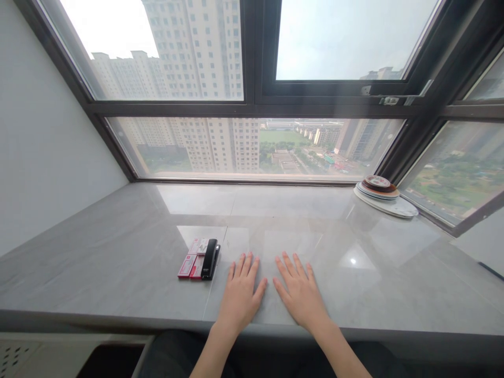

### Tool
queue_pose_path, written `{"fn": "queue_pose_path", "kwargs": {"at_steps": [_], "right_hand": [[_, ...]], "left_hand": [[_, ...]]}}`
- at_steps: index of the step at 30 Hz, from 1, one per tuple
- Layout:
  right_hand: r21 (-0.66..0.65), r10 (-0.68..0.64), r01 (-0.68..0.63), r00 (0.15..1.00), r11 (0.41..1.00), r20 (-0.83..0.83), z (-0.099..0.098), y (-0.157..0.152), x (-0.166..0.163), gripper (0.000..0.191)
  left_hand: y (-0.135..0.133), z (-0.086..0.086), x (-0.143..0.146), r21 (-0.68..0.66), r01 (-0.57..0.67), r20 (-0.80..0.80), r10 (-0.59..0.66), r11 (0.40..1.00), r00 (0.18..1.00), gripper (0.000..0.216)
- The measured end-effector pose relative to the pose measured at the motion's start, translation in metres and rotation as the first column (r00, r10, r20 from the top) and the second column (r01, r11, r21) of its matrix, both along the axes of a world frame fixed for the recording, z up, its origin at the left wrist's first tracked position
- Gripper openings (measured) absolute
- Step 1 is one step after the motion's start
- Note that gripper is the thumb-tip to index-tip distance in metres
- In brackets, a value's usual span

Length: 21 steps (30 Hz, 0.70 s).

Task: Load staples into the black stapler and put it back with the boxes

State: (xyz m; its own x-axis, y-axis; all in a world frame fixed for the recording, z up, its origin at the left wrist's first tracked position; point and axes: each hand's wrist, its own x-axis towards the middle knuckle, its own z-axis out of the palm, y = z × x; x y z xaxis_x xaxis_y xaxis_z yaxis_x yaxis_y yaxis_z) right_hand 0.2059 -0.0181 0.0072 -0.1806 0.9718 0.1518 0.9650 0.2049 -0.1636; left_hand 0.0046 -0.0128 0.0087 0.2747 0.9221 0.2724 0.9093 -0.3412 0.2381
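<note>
My left hand point(241, 291) lies flat on the grey stone sill point(129, 262), palm down, fingers spread. Beside it, my right hand point(300, 291) rests the same way, with a gap between the two thumbs. Neither hand holds anything. Left of my left hand, apart from it, a black stapler point(210, 259) lies pointing away from me. Against the stapler's left side sit several small red and white boxes point(187, 266), laid flat in a close group; their print is too small to read.
A stack of plates point(378, 190) stands in the far right corner by the window frame point(252, 108). A white wall point(47, 131) bounds the sill on the left. The sill's front edge point(118, 320) runs below my wrists. A thin dark object point(491, 271) lies at the right edge.
</note>
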Motion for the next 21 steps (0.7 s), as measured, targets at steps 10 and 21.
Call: {"fn": "queue_pose_path", "kwargs": {"at_steps": [10, 21], "right_hand": [[-0.012, 0.0, -0.001, 1.0, 1.0, -0.012, 0.0, 0.0001, 0.0, 0.062], [-0.02, -0.004, 0.003, 1.0, 1.0, -0.021, 0.0024, -0.0001, -0.0002, 0.062]], "left_hand": [[-0.0006, -0.0012, -0.0007, 0.017, 0.008, -0.001, -0.008, 1.0, 1.0, 0.057], [0.0002, -0.002, -0.0009, 0.002, 0.006, -0.006, -0.006, 1.0, 1.0, 0.056]]}}
